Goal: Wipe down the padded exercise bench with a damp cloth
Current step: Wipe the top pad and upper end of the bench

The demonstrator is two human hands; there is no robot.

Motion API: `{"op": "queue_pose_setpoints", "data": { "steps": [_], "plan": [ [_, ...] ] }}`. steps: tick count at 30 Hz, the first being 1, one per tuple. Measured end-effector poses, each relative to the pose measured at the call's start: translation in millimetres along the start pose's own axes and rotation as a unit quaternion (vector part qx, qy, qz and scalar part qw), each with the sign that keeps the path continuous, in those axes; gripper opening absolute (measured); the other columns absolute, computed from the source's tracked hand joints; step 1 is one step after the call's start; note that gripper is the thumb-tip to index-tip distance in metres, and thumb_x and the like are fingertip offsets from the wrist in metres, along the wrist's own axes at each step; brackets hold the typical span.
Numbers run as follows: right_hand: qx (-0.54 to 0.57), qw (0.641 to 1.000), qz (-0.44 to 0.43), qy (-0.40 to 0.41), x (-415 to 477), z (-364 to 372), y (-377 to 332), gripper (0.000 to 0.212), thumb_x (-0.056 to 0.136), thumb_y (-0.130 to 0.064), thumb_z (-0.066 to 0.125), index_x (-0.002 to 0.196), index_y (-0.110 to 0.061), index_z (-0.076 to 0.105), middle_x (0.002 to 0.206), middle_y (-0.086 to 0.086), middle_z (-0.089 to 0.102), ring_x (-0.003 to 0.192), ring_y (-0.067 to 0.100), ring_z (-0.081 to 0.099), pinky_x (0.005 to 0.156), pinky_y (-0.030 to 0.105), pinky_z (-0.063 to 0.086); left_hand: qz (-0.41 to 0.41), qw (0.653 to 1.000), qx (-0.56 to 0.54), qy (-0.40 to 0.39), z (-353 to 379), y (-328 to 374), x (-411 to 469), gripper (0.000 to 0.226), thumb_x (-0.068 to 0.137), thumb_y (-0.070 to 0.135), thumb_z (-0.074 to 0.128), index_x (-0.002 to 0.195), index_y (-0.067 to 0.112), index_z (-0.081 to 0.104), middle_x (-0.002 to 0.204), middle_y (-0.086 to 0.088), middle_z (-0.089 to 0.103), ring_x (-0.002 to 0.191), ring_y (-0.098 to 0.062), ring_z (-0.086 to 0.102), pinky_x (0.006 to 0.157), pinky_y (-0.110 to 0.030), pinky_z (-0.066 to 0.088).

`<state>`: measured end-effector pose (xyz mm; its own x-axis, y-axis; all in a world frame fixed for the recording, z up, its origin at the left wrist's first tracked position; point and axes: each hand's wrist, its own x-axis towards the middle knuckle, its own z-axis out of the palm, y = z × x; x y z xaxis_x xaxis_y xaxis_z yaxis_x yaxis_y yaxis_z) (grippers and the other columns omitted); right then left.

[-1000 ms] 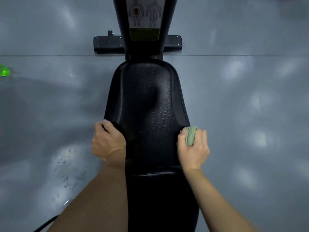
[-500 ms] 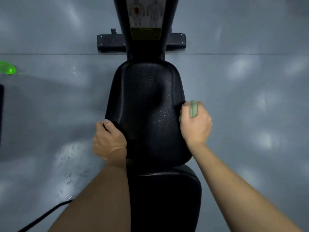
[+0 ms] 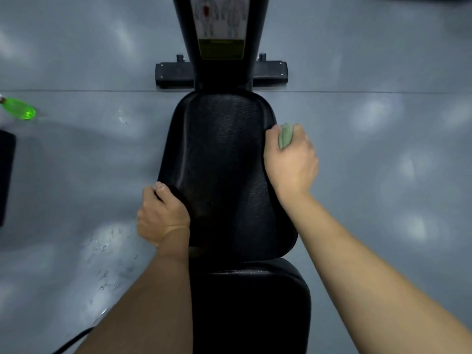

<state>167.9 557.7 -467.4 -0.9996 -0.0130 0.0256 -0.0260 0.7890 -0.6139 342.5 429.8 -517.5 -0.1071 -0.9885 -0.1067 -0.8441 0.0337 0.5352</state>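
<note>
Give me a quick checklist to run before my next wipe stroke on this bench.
1. Cloth held in the right grip: ok, fingers curl round it.
2. Right grip at the right edge of the upper pad: ok.
3. Left grip holding the pad's left edge to steady it: ok.
4. Cloth damp enough: cannot tell.
5. Lower pad already wiped: cannot tell.
6. Floor dry beside the bench: not ok, droplets show on the left.
</note>
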Motion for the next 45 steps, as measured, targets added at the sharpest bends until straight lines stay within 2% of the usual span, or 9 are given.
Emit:
{"op": "queue_pose_setpoints", "data": {
  "steps": [4,9,17,24,27,34,37,40,45],
  "plan": [
    [-0.055,0.997,-0.054,0.028,-36,-5,25,0.033,0.095,-0.046,0.05,0.087,-0.015,0.056,0.087,0.008,0.06,0.074,0.037,0.057,0.061,0.034,0.031,0.001,1.0,0.001,-0.001,0,-2,0,0.063,0.092,0.054,0.019,0.103,0.01,0.063,0.097,-0.024,0.067,0.091,-0.044,0.06,0.072,-0.043,0.036],
    [-0.098,0.989,-0.111,0.025,-97,-20,60,0.029,0.088,-0.037,0.058,0.073,-0.013,0.052,0.071,0.007,0.049,0.057,0.034,0.051,0.051,0.028,0.027,-0.003,1.0,-0.003,0.001,-1,0,0,0.062,0.093,0.052,0.02,0.103,0.009,0.063,0.098,-0.025,0.067,0.092,-0.046,0.059,0.069,-0.039,0.03],
    [-0.003,0.999,0.046,-0.02,49,9,-37,0.036,0.097,-0.047,0.043,0.103,-0.018,0.062,0.106,0.012,0.069,0.099,0.037,0.06,0.072,0.037,0.036,-0.005,1.0,-0.016,-0.018,-4,2,-1,0.06,0.093,0.053,0.018,0.099,0.009,0.06,0.089,-0.021,0.066,0.077,-0.036,0.053,0.067,-0.039,0.031],
    [-0.093,0.996,-0.006,0.01,-60,-20,28,0.036,0.096,-0.046,0.045,0.091,-0.014,0.061,0.091,0.015,0.064,0.078,0.044,0.061,0.063,0.043,0.042,0.001,1.0,-0.012,-0.027,-6,4,-1,0.06,0.093,0.052,0.02,0.104,0.009,0.061,0.095,-0.024,0.068,0.089,-0.046,0.06,0.068,-0.04,0.029],
    [-0.109,0.993,-0.044,0.009,-80,-25,38,0.036,0.091,-0.044,0.045,0.081,-0.013,0.059,0.078,0.013,0.06,0.064,0.043,0.059,0.054,0.038,0.038,-0.001,1.0,-0.004,-0.031,-8,5,-2,0.06,0.093,0.05,0.02,0.106,0.008,0.062,0.097,-0.025,0.068,0.09,-0.046,0.06,0.068,-0.04,0.028],
    [-0.05,0.996,0.058,-0.034,32,4,-4,0.03,0.098,-0.041,0.043,0.088,-0.016,0.057,0.087,0.013,0.066,0.087,0.039,0.059,0.069,0.036,0.034,-0.004,0.999,-0.006,-0.037,-8,6,0,0.061,0.091,0.051,0.018,0.106,0.009,0.06,0.099,-0.025,0.067,0.092,-0.047,0.059,0.069,-0.041,0.029],
    [-0.033,0.998,0.047,-0.028,2,-1,10,0.03,0.099,-0.042,0.046,0.09,-0.017,0.059,0.078,0.009,0.062,0.087,0.04,0.06,0.068,0.036,0.034,0.005,0.999,-0.013,-0.03,-7,5,-1,0.061,0.092,0.051,0.019,0.105,0.009,0.061,0.098,-0.025,0.067,0.091,-0.046,0.059,0.068,-0.04,0.03],
    [-0.071,0.997,0.002,-0.023,-53,-21,45,0.03,0.097,-0.046,0.048,0.094,-0.019,0.06,0.094,0.013,0.064,0.087,0.041,0.06,0.071,0.043,0.041,-0.004,0.999,-0.012,-0.035,-8,6,-1,0.062,0.091,0.05,0.019,0.106,0.008,0.061,0.1,-0.026,0.067,0.093,-0.046,0.059,0.069,-0.04,0.028],
    [-0.097,0.994,-0.044,-0.015,-81,-34,51,0.036,0.09,-0.051,0.04,0.079,-0.018,0.049,0.082,0.011,0.06,0.072,0.042,0.059,0.061,0.039,0.038,0.009,1.0,-0.015,-0.023,-8,6,-2,0.062,0.092,0.051,0.019,0.108,0.008,0.061,0.102,-0.026,0.067,0.094,-0.047,0.059,0.07,-0.041,0.027]
  ]
}}
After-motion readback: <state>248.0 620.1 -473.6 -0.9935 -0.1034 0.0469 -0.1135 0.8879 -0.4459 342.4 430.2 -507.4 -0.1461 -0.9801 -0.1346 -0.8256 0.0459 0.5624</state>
